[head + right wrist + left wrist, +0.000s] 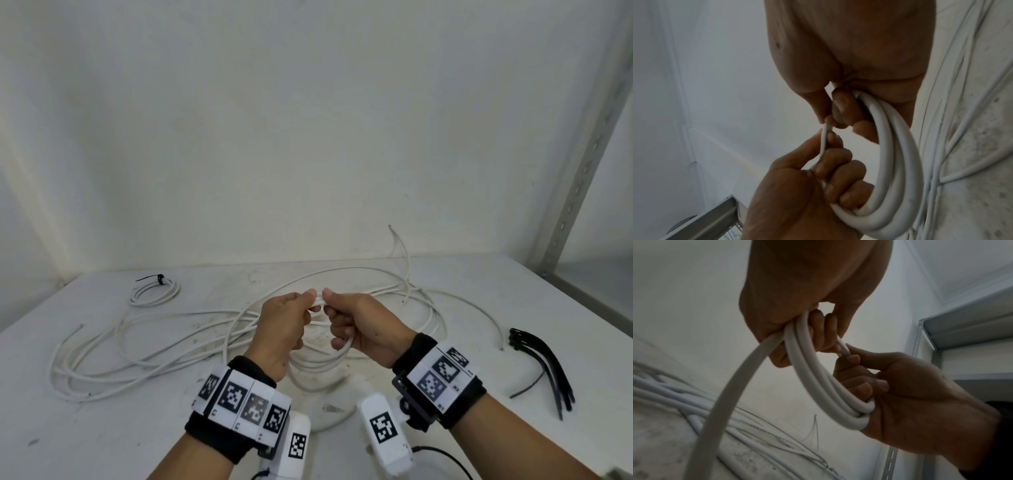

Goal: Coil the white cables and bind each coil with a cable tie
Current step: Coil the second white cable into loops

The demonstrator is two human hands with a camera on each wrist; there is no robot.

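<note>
White cable (320, 363), wound into a small coil of several turns, hangs between the two hands above the worktop (102, 428). The left hand (286, 329) has its fingers curled round one side of the coil, and the right hand (363, 329) curls round the other side; the thumbs and forefingers of both meet at the top of the coil, pinching a strand there. In the left wrist view the coil (824, 386) runs from the left hand (797, 305) down into the right hand (910, 394), with one longer strand trailing off toward the worktop. In the right wrist view the same loops (894, 162) pass through the right hand (859, 56) and the left hand (797, 186).

Beyond the coil and on both sides of it, loose white cables (144, 346) sprawl over the worktop in wide loops. Far to the left of the coil, near the wall (308, 120), lies a finished coil (154, 293) bound with a black cable tie (156, 279). Well to the right of the coil lies a bundle of black cable ties (544, 363). A grey metal shelf post (582, 164) stands at the right, beyond those ties.
</note>
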